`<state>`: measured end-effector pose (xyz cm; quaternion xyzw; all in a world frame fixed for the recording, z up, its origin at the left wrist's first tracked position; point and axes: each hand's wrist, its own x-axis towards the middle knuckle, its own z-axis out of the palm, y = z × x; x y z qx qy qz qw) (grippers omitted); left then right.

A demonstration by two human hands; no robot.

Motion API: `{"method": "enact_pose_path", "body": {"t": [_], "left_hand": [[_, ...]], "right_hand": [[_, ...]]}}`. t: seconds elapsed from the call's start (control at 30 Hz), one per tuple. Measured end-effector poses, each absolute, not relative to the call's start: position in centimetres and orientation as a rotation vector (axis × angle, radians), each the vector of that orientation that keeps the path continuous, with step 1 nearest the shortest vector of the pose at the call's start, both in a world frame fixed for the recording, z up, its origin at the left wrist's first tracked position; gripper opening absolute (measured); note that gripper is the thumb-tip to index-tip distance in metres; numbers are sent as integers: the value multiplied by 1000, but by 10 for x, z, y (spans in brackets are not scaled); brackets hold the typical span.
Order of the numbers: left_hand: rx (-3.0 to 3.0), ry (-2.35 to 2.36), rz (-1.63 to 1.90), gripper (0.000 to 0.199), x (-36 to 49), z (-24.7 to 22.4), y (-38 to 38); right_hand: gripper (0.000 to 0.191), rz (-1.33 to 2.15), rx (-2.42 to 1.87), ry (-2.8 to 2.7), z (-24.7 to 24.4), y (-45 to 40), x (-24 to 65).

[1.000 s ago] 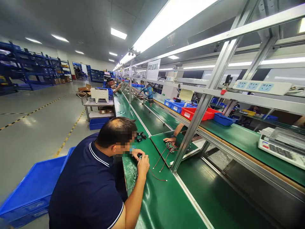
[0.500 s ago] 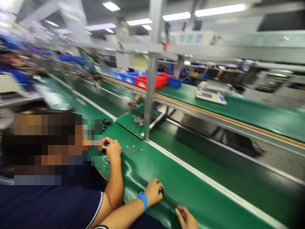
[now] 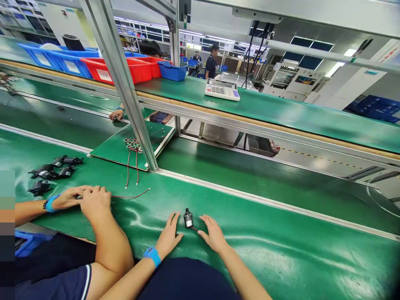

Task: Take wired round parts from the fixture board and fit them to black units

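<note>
No readable text, illegible labels (image 3: 103, 75) on red bin (image 3: 89, 67), blue bin (image 3: 61, 62), black device (image 3: 188, 216)

We've got a little black pump-like part (image 3: 188, 218) sitting between our open left hand (image 3: 169, 236) and right hand (image 3: 214, 234).

Blue bins (image 3: 73, 66) and red bins (image 3: 142, 73) in a row on green upper shelf (image 3: 287, 110), metal post (image 3: 124, 83) partly hiding the red. Keypad device (image 3: 221, 90) to their right. Black cables (image 3: 249, 54) hanging, person (image 3: 211, 62) in background.
</note>
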<state>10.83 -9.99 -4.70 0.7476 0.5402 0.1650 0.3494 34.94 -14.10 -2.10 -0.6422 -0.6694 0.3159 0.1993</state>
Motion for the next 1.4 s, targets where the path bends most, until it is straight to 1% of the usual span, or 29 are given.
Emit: {"method": "enact_pose_path", "body": {"t": [0.07,0.1,0.13,0.2,0.27,0.47,0.6,0.67,0.73,0.8,0.9,0.97,1.03,1.13,1.23,1.33,1.4], "left_hand": [[1888,1424,485,80,98,-56,-106],[1865,1422,505,77,95,-59,-108],[1829,1418,514,74,93,-61,-110],[1706,1416,504,69,92,-59,-113],[1567,1398,488,68,94,-53,-114],[1538,1230,537,72,106,-34,-111],[1583,1141,564,66,110,-20,-108],[1673,1219,633,56,106,-13,-107],[1816,1383,734,46,96,-8,-102],[1977,1553,803,43,83,-6,-90],[2095,1852,785,55,58,-10,-57],[2001,2106,708,64,38,-17,-30],[1838,2231,593,66,20,-24,-3],[1734,2153,467,54,2,-35,21],[1743,2072,454,47,12,-43,17],[1771,1932,445,49,48,-52,-8],[1778,1787,452,56,79,-57,-28]], "right_hand": [[77,955,-1707,-2017,-22,-119,339],[84,986,-1665,-2074,-22,-109,334],[86,1019,-1617,-2115,-23,-99,330],[82,1095,-1526,-2127,-26,-83,324],[72,1183,-1501,-2032,-29,-71,322],[55,1561,-1545,-1492,-38,-69,332],[50,1753,-1432,-1116,-24,-89,329],[49,1786,-1355,-958,-16,-100,327],[48,1721,-1325,-915,-13,-108,327],[49,1586,-1377,-942,-17,-111,330],[53,1325,-1552,-1042,-34,-110,333],[53,1161,-1643,-1145,-47,-108,335],[52,1044,-1691,-1248,-58,-108,336],[52,954,-1702,-1366,-66,-110,338],[54,913,-1673,-1439,-68,-111,337],[55,942,-1636,-1437,-69,-108,331],[57,972,-1606,-1419,-69,-104,326]]}}
